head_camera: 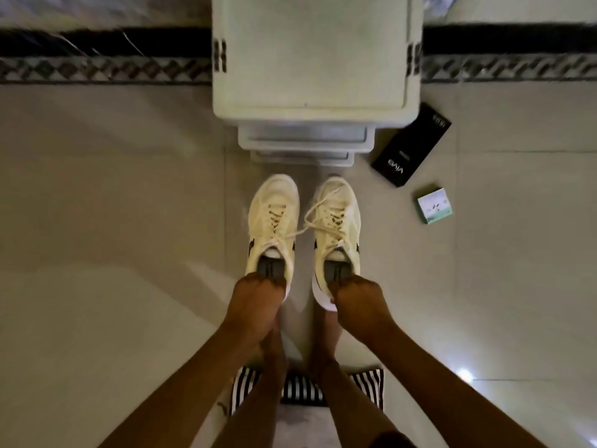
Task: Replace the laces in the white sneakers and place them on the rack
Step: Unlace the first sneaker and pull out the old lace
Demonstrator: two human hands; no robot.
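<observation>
Two hands (255,299) (358,299) grip laced white sneakers (274,227) (337,221).

A long black rectangular carton with white lettering (411,146) lies flat on the pale tiled floor (113,189), tilted. Near it, apart, a small square pale-green box (434,205) sits on the same floor. A black-and-white striped cloth (303,389) lies near the floor's bottom edge. A dark patterned tile border (103,69) crosses the far side.
</observation>
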